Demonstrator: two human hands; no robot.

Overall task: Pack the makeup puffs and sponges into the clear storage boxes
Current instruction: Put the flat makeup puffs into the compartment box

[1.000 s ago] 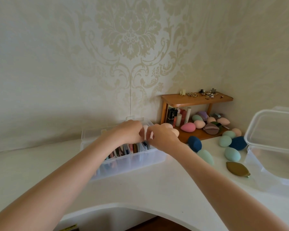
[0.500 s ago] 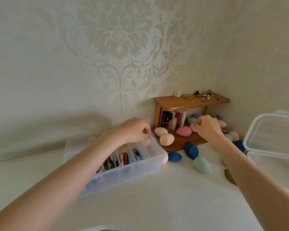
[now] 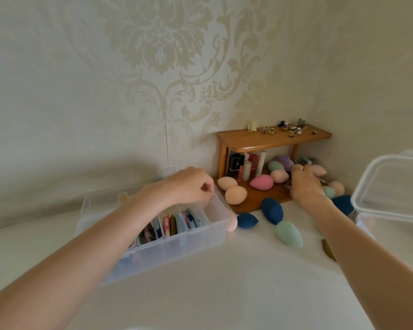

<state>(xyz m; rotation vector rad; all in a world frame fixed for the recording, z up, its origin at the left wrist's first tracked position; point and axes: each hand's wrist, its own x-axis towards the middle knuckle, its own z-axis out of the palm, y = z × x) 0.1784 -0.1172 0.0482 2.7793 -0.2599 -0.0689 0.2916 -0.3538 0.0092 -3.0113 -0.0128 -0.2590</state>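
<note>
A divided clear box (image 3: 167,244) is positioned on the white table (image 3: 224,282), left of centre. Its compartments are filled with flat puffs (image 3: 174,222) stood on edge; the compartment at the right end (image 3: 212,210) appears bare.

The left hand (image 3: 188,185) is held over the back right part of this box. Its fingers are curled inward, and whether anything is held between them cannot be told.

A small wooden shelf (image 3: 272,139) is set in the corner against the wall. Small trinkets (image 3: 284,128) are scattered on its top board. On its lower board, two peach sponges (image 3: 235,195), a pink sponge (image 3: 261,182) and further sponges in peach, green and purple are located beside upright cosmetic tubes (image 3: 260,163).

The right hand (image 3: 304,184) is extended to the lower board of the shelf, with the fingers bent down among the sponges there. Whether a sponge is grasped cannot be told, since the fingertips are hidden.

On the table in front of the shelf, two dark blue sponges (image 3: 272,210) and a green sponge (image 3: 289,234) are located. A second clear box (image 3: 391,222) is seen at the right edge, with its lid (image 3: 391,186) resting on top.
</note>
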